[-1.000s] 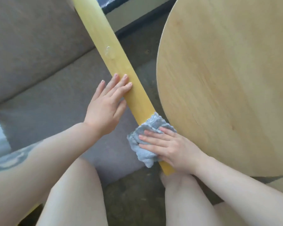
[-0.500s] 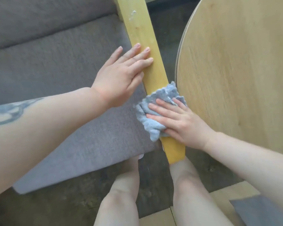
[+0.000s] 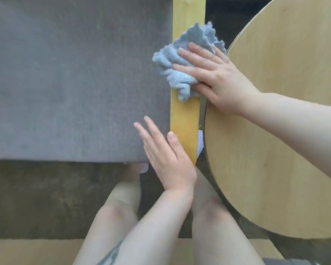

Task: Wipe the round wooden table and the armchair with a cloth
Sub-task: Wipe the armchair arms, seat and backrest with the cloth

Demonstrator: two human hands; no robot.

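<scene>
- The cloth point(image 3: 177, 62) is a pale blue, fluffy, nubbly fabric, bunched into soft folds.
- The armrest point(image 3: 185, 119) of the armchair is yellowish wood with a smooth, faintly shiny finish.
- The seat cushion point(image 3: 75, 83) is grey woven upholstery, matt, with a fine, even texture.
- The round table point(image 3: 275, 150) top is light wood with visible grain, smooth and satin-looking; its edge shows a darker band.
- The floor point(image 3: 46, 197) covering looks like dark, matt, slightly mottled carpet.

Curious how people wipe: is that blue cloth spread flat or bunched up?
Bunched up: the cloth lies crumpled in folds under the right hand on the armrest.
</scene>
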